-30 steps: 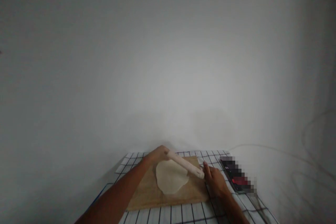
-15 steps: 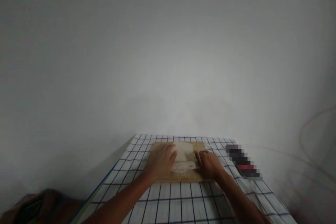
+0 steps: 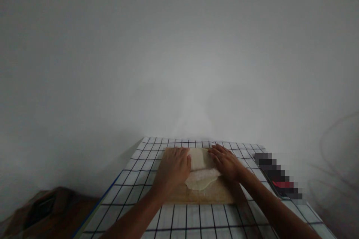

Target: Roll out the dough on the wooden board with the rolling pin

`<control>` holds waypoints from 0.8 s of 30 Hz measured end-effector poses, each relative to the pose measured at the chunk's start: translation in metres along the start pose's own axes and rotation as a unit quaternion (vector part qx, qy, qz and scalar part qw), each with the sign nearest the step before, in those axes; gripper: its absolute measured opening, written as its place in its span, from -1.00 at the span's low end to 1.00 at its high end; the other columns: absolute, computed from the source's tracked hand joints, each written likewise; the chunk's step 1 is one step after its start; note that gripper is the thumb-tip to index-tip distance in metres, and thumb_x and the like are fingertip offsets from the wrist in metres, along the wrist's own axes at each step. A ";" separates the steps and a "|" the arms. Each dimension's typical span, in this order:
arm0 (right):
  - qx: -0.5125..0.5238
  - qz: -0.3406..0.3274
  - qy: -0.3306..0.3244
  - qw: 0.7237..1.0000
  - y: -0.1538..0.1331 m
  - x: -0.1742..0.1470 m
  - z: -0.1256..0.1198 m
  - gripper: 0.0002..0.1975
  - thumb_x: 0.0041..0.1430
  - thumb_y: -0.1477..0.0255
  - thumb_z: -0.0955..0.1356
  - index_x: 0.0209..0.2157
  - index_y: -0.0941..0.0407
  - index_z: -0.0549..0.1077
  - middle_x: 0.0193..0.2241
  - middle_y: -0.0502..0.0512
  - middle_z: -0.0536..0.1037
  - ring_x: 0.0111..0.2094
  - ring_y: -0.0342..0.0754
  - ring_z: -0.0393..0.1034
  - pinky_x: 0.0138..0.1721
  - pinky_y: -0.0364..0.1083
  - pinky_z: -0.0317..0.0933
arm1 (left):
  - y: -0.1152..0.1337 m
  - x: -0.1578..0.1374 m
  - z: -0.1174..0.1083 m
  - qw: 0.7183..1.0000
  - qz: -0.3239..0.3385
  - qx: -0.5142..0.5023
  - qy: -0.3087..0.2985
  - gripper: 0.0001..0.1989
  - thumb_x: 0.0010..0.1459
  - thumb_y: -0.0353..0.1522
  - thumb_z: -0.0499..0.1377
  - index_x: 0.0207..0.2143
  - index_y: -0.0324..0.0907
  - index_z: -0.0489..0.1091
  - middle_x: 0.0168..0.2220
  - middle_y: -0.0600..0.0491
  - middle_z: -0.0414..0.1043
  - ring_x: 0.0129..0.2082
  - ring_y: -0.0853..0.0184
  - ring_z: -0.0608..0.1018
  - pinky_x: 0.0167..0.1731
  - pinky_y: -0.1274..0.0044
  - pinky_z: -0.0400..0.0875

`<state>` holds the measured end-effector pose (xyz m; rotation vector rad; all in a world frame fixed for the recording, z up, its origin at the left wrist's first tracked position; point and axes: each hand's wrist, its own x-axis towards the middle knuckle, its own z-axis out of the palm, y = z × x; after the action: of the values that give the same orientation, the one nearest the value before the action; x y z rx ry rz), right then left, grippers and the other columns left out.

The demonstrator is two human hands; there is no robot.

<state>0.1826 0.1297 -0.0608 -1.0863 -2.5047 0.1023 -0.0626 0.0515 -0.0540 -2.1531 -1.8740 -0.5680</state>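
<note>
A pale sheet of dough (image 3: 198, 159) lies on a wooden board (image 3: 196, 197). Across the dough runs a whitish, rounded band (image 3: 204, 174); it looks like a floured rolling pin, but I cannot tell it surely from a fold. The dough's curved near edge shows below it. My left hand (image 3: 174, 167) lies flat at the band's left end, fingers stretched forward and thumb beside the dough. At the right end my right hand (image 3: 226, 161) rests with fingers extended over the dough's right edge. Both palms hide the ends of the band.
A white tablecloth with dark checks (image 3: 179, 218) covers the table, which meets a plain wall (image 3: 179, 63). A blurred-out dark and red object (image 3: 277, 175) lies at the table's right edge. A brown object (image 3: 47, 207) stands low at the left. Thin cables (image 3: 333, 171) hang at right.
Both hands and the band have moved forward over the board. More dough shows on the near side of the band. My right hand's fingers have gone from curled to stretched out.
</note>
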 end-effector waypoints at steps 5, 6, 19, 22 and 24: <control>-0.013 0.040 0.003 0.999 -0.012 -0.027 0.001 -0.53 0.47 0.28 0.07 0.25 0.02 0.36 0.32 0.10 0.29 0.38 0.10 0.04 0.36 0.23 -0.03 | 0.000 0.000 0.005 1.000 -0.015 0.001 -0.018 -0.50 0.41 -0.19 -0.12 0.30 -0.10 0.24 0.30 -0.11 0.29 0.33 -0.04 0.23 0.27 0.07 0.03; -0.018 0.050 0.006 0.999 -0.016 -0.033 0.000 -0.53 0.46 0.28 0.08 0.25 0.01 0.35 0.33 0.09 0.27 0.38 0.11 0.03 0.35 0.25 -0.03 | 0.001 0.001 0.004 1.000 -0.016 -0.003 -0.022 -0.49 0.42 -0.17 -0.12 0.32 -0.09 0.21 0.32 -0.10 0.28 0.34 -0.03 0.22 0.28 0.07 0.02; -0.064 0.115 0.039 0.991 -0.070 -0.081 -0.005 -0.52 0.46 0.30 0.05 0.17 0.01 0.43 0.30 0.04 0.33 0.38 0.09 0.06 0.37 0.20 -0.08 | 0.014 -0.041 -0.022 0.996 0.063 0.016 0.066 -0.56 0.36 -0.32 -0.03 0.23 -0.09 0.31 0.20 -0.09 0.41 0.22 0.06 0.37 0.19 0.13 0.22; -0.077 0.121 0.028 0.989 -0.063 -0.062 -0.008 -0.52 0.45 0.29 0.05 0.16 0.03 0.44 0.31 0.11 0.32 0.38 0.10 0.05 0.35 0.21 -0.05 | 0.012 -0.044 -0.017 0.996 0.059 0.035 0.065 -0.56 0.36 -0.32 -0.04 0.23 -0.10 0.31 0.17 -0.11 0.42 0.18 0.06 0.40 0.15 0.15 0.26; -0.081 0.118 0.009 0.990 -0.054 -0.043 -0.010 -0.51 0.45 0.28 0.06 0.20 0.06 0.41 0.33 0.15 0.28 0.39 0.11 0.02 0.34 0.23 -0.06 | 0.009 -0.038 -0.012 0.997 0.043 0.039 0.056 -0.57 0.34 -0.33 -0.03 0.21 -0.10 0.32 0.14 -0.11 0.45 0.16 0.06 0.42 0.13 0.19 0.28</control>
<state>0.1762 0.0606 -0.0544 -1.4416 -2.3928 -0.0448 -0.0598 0.0110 -0.0589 -2.0945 -1.7088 -0.5772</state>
